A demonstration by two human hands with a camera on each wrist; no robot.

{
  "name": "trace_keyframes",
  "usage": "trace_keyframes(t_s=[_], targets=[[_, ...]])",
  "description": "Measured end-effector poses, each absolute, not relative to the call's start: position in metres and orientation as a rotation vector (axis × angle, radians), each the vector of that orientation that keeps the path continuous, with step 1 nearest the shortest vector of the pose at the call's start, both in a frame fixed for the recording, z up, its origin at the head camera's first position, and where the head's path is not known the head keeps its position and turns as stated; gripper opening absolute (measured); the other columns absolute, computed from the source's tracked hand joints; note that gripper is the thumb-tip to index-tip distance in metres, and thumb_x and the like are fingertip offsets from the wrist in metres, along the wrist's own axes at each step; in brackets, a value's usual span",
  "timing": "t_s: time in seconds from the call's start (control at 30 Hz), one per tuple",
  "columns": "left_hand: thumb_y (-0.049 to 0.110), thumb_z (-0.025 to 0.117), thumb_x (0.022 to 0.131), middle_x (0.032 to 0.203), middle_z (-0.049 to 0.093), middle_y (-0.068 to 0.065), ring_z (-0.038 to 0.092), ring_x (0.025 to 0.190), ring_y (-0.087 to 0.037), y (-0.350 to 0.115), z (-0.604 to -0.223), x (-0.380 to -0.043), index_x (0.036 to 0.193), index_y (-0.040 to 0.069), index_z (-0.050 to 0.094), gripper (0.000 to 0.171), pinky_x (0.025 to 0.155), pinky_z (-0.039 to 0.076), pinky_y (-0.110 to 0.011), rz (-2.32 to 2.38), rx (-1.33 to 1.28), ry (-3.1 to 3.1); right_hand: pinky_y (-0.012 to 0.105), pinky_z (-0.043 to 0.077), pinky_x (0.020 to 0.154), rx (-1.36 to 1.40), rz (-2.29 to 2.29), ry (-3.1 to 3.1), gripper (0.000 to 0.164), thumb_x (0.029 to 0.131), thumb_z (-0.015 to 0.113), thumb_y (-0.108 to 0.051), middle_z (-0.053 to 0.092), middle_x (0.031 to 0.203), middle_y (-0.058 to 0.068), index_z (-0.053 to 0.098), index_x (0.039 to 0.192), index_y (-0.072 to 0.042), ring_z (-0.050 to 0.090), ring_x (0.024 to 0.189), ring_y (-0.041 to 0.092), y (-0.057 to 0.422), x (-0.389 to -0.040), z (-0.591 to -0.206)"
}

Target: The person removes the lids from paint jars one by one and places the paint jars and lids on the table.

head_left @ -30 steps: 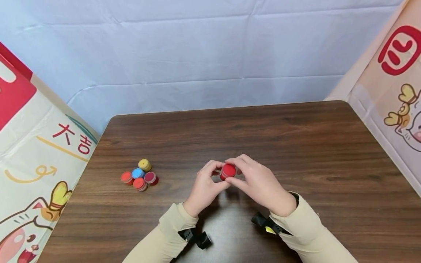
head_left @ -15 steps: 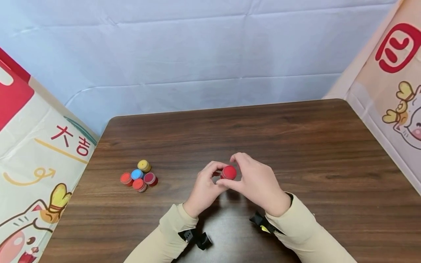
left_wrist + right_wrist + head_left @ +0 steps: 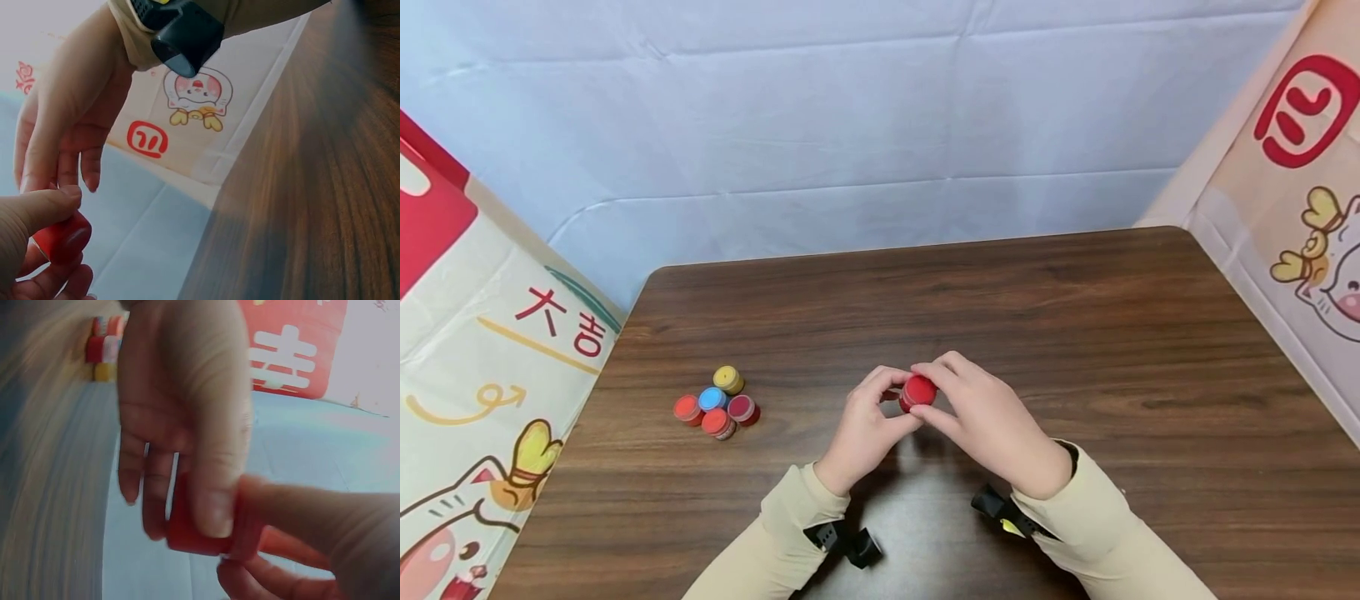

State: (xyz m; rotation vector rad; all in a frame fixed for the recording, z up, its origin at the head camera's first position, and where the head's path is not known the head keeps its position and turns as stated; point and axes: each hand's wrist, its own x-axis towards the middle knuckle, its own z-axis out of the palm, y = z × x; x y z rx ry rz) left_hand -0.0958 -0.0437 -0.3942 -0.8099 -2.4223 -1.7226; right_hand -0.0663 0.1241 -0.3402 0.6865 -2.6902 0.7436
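In the head view a small red jar with a red lid (image 3: 918, 392) is held over the middle of the table, its lid facing up. My left hand (image 3: 861, 429) grips the jar's body from the left. On the other side, my right hand (image 3: 996, 425) pinches the lid's edge between thumb and forefinger. The right wrist view shows the left thumb pressed along the red body (image 3: 187, 522), with the right fingers round the other end. Much of the red jar (image 3: 65, 237) is covered by fingers in the left wrist view.
Several small jars stand close together at the table's left: yellow (image 3: 727, 379), blue (image 3: 712, 397), dark red (image 3: 743, 408) and two orange-red, one at the front (image 3: 718, 422). The brown wooden table (image 3: 1075, 333) meets a pale cloth backdrop (image 3: 850, 125). Printed panels flank both sides.
Half a second ago my right forefinger was lifted off the lid; now thumb and forefinger pinch it again, as they did one second ago. The left hand keeps its grip.
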Motion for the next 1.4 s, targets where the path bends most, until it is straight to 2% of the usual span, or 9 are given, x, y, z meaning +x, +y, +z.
trace_keyframes(t_s=[0.27,0.4,0.53,0.6,0.8,1.0,1.1,1.3,1.4], targets=[[0.010,0.081,0.072,0.096,0.061,0.000,0.058,0.090,-0.015,-0.044,-0.392,-0.095,0.099,0.009,0.065,0.032,0.082,0.049,-0.036,-1.755,-0.785,-2.413,0.031,0.048,0.082,0.944,1.076,-2.595,0.030,0.082,0.060,0.010,0.060,0.122,0.004,0.066,0.105,-0.008,0.055,0.111,0.017,0.134,-0.068,-0.337],[0.001,0.078,0.073,0.096,0.061,-0.008,0.058,0.090,-0.023,-0.043,-0.391,-0.093,0.100,0.003,0.064,0.030,0.082,0.048,-0.043,-1.756,-0.789,-2.428,0.034,0.045,0.083,0.824,1.117,-2.599,0.022,0.084,0.065,-0.008,0.051,0.132,0.005,0.060,0.106,-0.010,0.048,0.118,0.021,0.131,-0.068,-0.340],[-0.003,0.075,0.074,0.097,0.062,-0.008,0.058,0.091,-0.022,-0.042,-0.392,-0.092,0.100,0.002,0.064,0.029,0.080,0.049,-0.039,-1.699,-0.843,-2.455,0.035,0.045,0.075,0.553,0.796,-2.562,0.055,0.070,0.077,-0.047,0.058,0.094,0.001,0.055,0.102,-0.008,0.055,0.083,0.017,0.121,-0.067,-0.348],[0.000,0.076,0.074,0.097,0.062,-0.004,0.058,0.089,-0.019,-0.042,-0.391,-0.091,0.099,0.005,0.065,0.028,0.078,0.050,-0.033,-1.672,-0.883,-2.451,0.029,0.041,0.056,0.447,0.618,-2.519,0.060,0.062,0.077,-0.057,0.048,0.067,-0.005,0.056,0.090,-0.008,0.044,0.056,0.013,0.117,-0.067,-0.353],[0.006,0.077,0.075,0.098,0.061,0.001,0.058,0.088,-0.011,-0.040,-0.392,-0.092,0.098,0.008,0.066,0.026,0.076,0.049,-0.025,-1.652,-0.976,-2.414,0.021,0.028,0.038,0.423,0.497,-2.561,0.045,0.069,0.078,-0.047,0.037,0.055,-0.008,0.053,0.072,-0.010,0.028,0.042,0.006,0.114,-0.062,-0.352],[0.007,0.076,0.076,0.094,0.059,0.004,0.056,0.091,-0.012,-0.044,-0.397,-0.093,0.097,0.009,0.065,0.024,0.078,0.049,-0.032,-1.616,-0.934,-2.463,0.027,0.051,0.066,0.673,0.635,-2.701,0.027,0.078,0.076,-0.020,0.061,0.092,0.001,0.068,0.100,-0.006,0.058,0.075,0.013,0.119,-0.055,-0.340],[0.010,0.079,0.074,0.093,0.059,0.004,0.056,0.089,-0.012,-0.045,-0.397,-0.095,0.098,0.010,0.065,0.027,0.079,0.049,-0.036,-1.624,-0.919,-2.441,0.033,0.050,0.083,0.830,0.762,-2.684,0.026,0.080,0.072,-0.003,0.063,0.112,0.004,0.068,0.105,-0.007,0.059,0.102,0.020,0.123,-0.057,-0.336],[0.011,0.078,0.075,0.097,0.063,0.002,0.058,0.092,-0.012,-0.045,-0.395,-0.098,0.099,0.012,0.066,0.027,0.081,0.048,-0.033,-1.682,-0.921,-2.399,0.056,0.020,0.106,0.975,1.082,-2.651,0.031,0.078,0.055,0.013,0.063,0.117,-0.002,0.065,0.085,-0.016,0.040,0.128,0.030,0.126,-0.060,-0.335],[0.007,0.079,0.073,0.096,0.063,-0.002,0.058,0.091,-0.016,-0.044,-0.386,-0.095,0.098,0.008,0.066,0.028,0.081,0.048,-0.033,-1.692,-0.904,-2.396,0.066,0.001,0.103,0.953,1.236,-2.582,0.020,0.086,0.061,-0.006,0.049,0.137,-0.002,0.063,0.103,-0.017,0.021,0.138,0.028,0.125,-0.060,-0.334]])
